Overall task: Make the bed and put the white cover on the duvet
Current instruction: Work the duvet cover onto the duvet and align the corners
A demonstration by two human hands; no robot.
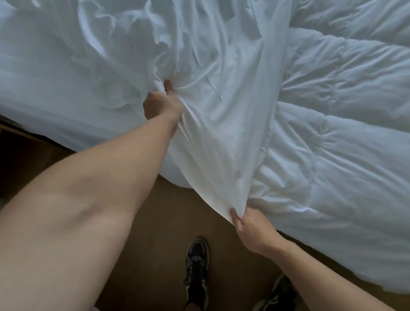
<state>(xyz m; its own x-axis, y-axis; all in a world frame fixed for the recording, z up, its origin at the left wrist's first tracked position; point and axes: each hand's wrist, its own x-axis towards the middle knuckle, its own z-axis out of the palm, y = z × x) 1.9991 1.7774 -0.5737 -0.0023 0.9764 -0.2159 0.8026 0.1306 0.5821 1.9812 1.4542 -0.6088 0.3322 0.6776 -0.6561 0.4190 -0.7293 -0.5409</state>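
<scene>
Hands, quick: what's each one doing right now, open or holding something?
Left hand: closed, gripping a bunched fold of the white cover.
Right hand: closed, pinching the white cover's hanging edge.

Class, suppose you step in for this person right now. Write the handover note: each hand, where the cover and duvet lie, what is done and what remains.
Left hand: grips a bunch of the white cover up on the bed.
Right hand: pinches the cover's edge lower down, off the bed's side.
Cover: pulled taut between the hands and crumpled across the middle of the bed. It partly overlaps the duvet.
Duvet: quilted and bare, on the right, with its near edge hanging over the bed's side.
Done: the cover is in hand.
Left: get the duvet inside the cover, then spread and smooth it over the bed.
</scene>
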